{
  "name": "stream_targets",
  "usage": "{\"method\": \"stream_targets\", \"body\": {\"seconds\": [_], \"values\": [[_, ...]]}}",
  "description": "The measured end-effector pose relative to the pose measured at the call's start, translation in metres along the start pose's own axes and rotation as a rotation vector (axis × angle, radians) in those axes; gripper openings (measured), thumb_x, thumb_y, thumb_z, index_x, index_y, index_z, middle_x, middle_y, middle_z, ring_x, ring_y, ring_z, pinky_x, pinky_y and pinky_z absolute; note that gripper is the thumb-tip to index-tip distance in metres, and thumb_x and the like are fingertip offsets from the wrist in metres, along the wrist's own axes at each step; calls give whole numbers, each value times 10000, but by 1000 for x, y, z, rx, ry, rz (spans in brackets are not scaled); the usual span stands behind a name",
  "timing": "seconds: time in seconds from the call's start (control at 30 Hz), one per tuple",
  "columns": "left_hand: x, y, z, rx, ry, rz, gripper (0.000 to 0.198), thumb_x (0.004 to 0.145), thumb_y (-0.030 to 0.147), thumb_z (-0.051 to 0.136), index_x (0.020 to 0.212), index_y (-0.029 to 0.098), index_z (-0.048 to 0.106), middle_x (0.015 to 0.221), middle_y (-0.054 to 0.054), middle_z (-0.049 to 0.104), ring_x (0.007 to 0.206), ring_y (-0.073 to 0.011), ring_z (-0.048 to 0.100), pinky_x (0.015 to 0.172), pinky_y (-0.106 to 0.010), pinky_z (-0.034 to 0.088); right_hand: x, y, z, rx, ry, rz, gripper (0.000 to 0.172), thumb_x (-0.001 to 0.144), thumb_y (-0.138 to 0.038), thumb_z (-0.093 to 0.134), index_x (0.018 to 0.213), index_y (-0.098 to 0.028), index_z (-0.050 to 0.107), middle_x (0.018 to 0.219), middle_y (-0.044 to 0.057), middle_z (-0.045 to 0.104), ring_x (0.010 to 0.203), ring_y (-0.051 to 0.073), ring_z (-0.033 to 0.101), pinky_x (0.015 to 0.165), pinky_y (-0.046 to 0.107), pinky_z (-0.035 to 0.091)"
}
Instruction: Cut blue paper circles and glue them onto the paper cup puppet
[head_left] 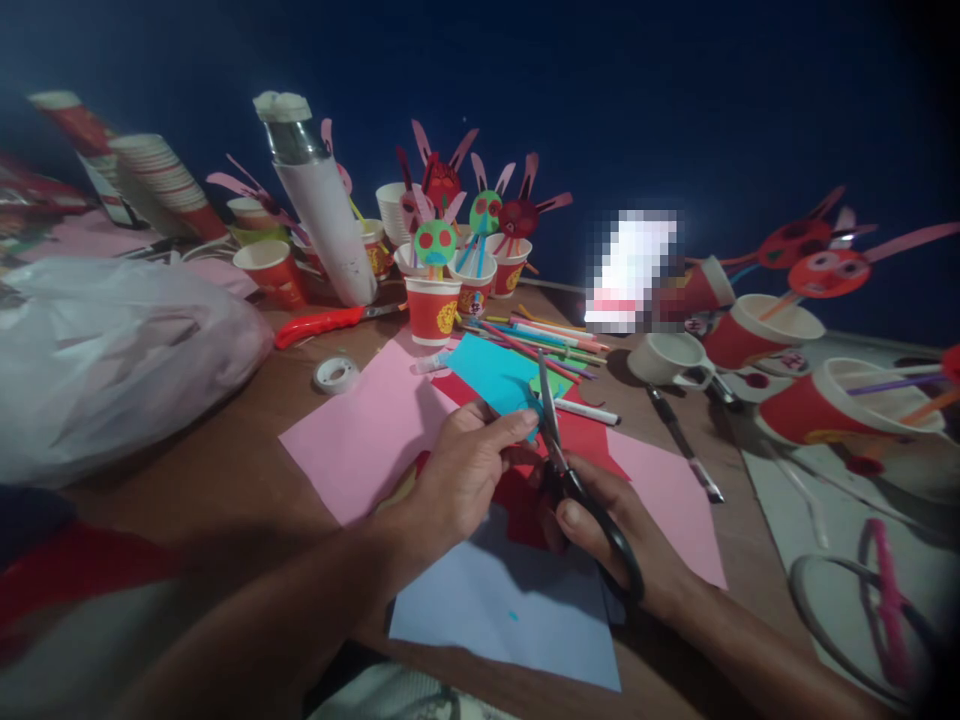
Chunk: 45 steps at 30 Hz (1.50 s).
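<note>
My left hand (pixel 469 465) is closed, its thumb and fingers pinching blue paper (pixel 491 370) near the middle of the desk. My right hand (pixel 600 520) is wrapped round the black handles of a pair of scissors (pixel 553 425). The scissor blades point up and away from me, right beside the left thumb and the blue paper's edge. Whether the blades are biting into the paper is hard to make out. Under the hands lie red paper (pixel 596 445), pink paper (pixel 375 420) and a pale blue-white sheet (pixel 502 610) with a tiny blue scrap on it.
Red paper cups (pixel 433 312) holding rabbit-faced paper figures stand at the back and right. Pens and pencils (pixel 559 340) lie behind the paper. A red-handled cutter (pixel 322 325), tape roll (pixel 336 375), flask (pixel 326 210) and plastic bag (pixel 127 360) are leftward; a white mug (pixel 670 358) stands right.
</note>
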<state>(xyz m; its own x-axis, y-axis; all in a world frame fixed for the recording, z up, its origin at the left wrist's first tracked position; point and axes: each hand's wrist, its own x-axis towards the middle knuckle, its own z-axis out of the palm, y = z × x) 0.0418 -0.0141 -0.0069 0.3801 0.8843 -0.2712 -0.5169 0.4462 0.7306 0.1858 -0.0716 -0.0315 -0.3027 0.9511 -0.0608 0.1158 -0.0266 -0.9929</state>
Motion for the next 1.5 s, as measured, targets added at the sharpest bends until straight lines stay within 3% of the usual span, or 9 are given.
{"method": "stream_targets", "body": {"seconds": [0.37, 0.6, 1.0, 1.5], "values": [[0, 2, 0, -4, 35, 4, 134, 711, 138, 645, 819, 141, 566, 616, 43, 554, 538, -83, 520, 553, -231, 405, -1, -1, 1, 1, 23, 29, 358, 810, -496, 557, 950, -168, 519, 630, -27, 512, 563, 106, 458, 520, 219, 361], [0, 1, -1, -17, 17, 1, 117, 703, 148, 654, 717, 151, 538, 617, 40, 557, 547, -87, 523, 580, -239, 407, -1, -4, 3, 26, 17, 60, 342, 796, -499, 568, 891, -178, 495, 613, -25, 509, 544, 107, 444, 501, 218, 354], [1, 1, -3, 12, 17, -9, 88, 744, 130, 623, 814, 140, 571, 647, 38, 533, 545, -64, 488, 573, -210, 413, 1, -6, 3, 70, 27, 72, 368, 751, -501, 626, 845, -168, 501, 574, -31, 518, 507, 88, 453, 474, 191, 367], [2, 1, -8, 6, -4, -3, 124, 692, 171, 682, 781, 143, 601, 715, 17, 576, 653, -88, 529, 637, -220, 431, 1, -7, 3, 72, 36, 107, 385, 735, -525, 628, 809, -175, 485, 562, -33, 509, 490, 88, 437, 459, 200, 354]]}}
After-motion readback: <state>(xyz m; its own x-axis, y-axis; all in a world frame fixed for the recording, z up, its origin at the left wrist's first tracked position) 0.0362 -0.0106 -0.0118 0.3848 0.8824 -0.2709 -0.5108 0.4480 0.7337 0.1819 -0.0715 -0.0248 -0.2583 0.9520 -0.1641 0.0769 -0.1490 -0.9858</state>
